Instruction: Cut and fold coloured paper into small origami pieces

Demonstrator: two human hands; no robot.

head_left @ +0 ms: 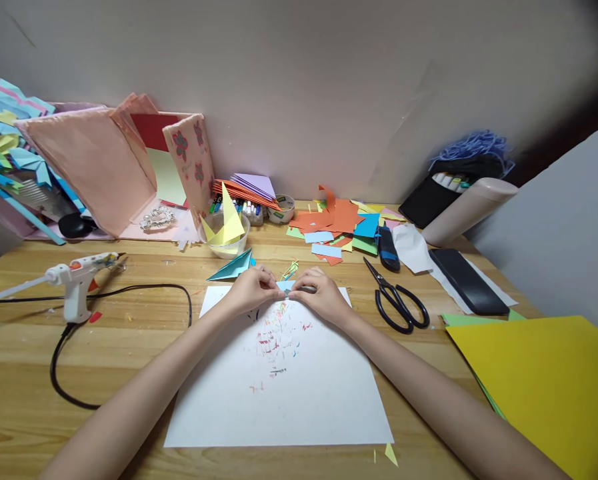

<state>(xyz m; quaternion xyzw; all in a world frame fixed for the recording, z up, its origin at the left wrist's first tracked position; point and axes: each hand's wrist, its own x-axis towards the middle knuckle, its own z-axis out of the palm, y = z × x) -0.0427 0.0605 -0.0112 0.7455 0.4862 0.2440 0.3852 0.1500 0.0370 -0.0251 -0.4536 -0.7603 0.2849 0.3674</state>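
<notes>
My left hand (255, 289) and my right hand (317, 292) meet over the far edge of a white sheet (279, 407) marked with coloured smudges. Both hands are closed, thumbs and fingers pinching a small light blue piece of paper (285, 286) between them. Most of that piece is hidden by the fingers. Something dark shows under my right fingers, too small to make out. Beside my left hand lies a folded teal paper piece (233, 267). Just beyond the fingertips are thin yellow and green paper scraps (291, 269).
A white glue gun (77, 283) with its black cord stands on the left. Black-handled scissors (399, 300) and a blue cutter (389, 250) lie to the right. Behind are a plastic cup (223, 248) with yellow paper and a heap of coloured scraps (336, 220). Yellow paper (543, 373) lies front right.
</notes>
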